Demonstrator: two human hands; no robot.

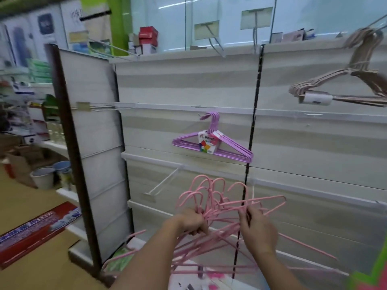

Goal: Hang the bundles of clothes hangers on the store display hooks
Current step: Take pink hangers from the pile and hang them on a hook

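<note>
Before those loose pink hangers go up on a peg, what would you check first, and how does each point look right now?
1. Left hand grips the pink hangers at the necks: ok.
2. Right hand holds a hanger too: ok.
3. Hanger hooks lined up together: not ok, they fan apart.
4. Empty white display hook nearby: ok.
5. Purple bundle out of the way: ok, it hangs higher.
6. Bundle tied or banded: cannot tell.

Only one word reads — "Hanger", partly, on the purple hanger bundle's card label [207, 142].
</note>
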